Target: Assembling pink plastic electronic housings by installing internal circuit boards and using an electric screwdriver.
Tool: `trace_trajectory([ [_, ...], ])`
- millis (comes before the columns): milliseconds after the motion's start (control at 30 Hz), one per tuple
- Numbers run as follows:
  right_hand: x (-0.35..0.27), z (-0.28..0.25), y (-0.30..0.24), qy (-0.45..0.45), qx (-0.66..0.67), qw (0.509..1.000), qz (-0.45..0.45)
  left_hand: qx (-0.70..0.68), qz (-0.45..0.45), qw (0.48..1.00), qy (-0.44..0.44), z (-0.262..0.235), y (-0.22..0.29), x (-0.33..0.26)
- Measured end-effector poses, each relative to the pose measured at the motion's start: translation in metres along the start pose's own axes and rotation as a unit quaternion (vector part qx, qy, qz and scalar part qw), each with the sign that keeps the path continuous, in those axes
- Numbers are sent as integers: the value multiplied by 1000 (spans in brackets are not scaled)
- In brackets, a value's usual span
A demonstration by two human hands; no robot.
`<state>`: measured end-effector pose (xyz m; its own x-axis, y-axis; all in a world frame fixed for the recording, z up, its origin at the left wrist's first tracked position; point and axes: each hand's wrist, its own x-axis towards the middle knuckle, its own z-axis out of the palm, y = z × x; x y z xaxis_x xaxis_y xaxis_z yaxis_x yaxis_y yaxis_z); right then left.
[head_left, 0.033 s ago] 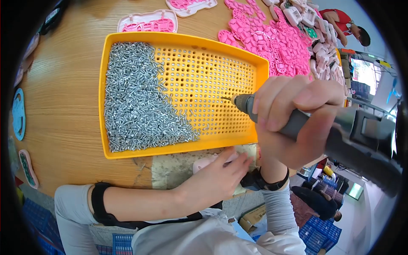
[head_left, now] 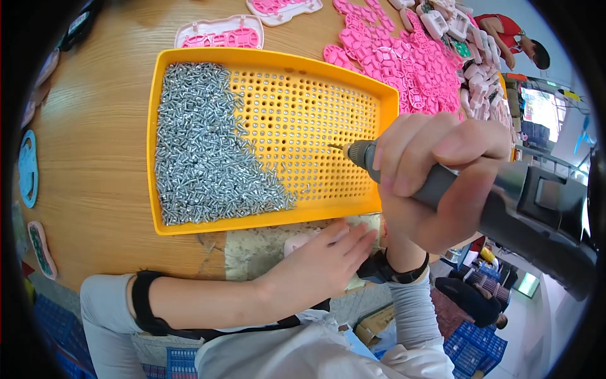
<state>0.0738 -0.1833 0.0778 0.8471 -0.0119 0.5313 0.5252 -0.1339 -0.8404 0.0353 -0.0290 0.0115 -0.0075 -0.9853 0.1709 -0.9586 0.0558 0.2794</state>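
Right hand (head_left: pixel 435 177) wrapped around grey electric screwdriver (head_left: pixel 499 196), bit over yellow perforated tray (head_left: pixel 328 126) of screws (head_left: pixel 202 151). Left hand (head_left: pixel 322 259) flat, fingers together, pressing what may be a pink part (head_left: pixel 297 242).

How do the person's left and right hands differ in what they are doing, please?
The right hand is raised over the yellow tray, fist closed around a grey electric screwdriver; the left hand lies flat, fingers extended, on a pale pink part at the table edge. The right wears a dark wristband; the left a dark forearm band.
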Motion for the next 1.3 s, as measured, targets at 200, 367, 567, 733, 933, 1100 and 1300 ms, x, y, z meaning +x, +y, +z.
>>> trace_trajectory([
  [200, -7, 2, -20, 42, 35, 998, -21, -128, 13, 992, 0, -3, -37, -18],
  [367, -33, -8, -62, -11, 101, 995, 16, -145, 43, 988, -34, -2, -40, -21],
  [567, -81, 2, -78, -4, 135, 990, 35, -201, 30, 978, -41, -2, -42, -18],
  [733, -87, 7, -69, 9, 34, 999, 39, -225, 31, 973, -49, -2, -44, -16],
  [933, -91, 10, -64, -57, 53, 996, 46, -216, 24, 976, -34, -7, -42, -15],
  [1100, -90, 9, -53, -33, 187, 981, 47, -190, 34, 981, -30, -3, -41, -16],
  [1300, -76, 10, -48, -92, 205, 974, 28, -205, 38, 978, -21, -1, -42, -16],
])
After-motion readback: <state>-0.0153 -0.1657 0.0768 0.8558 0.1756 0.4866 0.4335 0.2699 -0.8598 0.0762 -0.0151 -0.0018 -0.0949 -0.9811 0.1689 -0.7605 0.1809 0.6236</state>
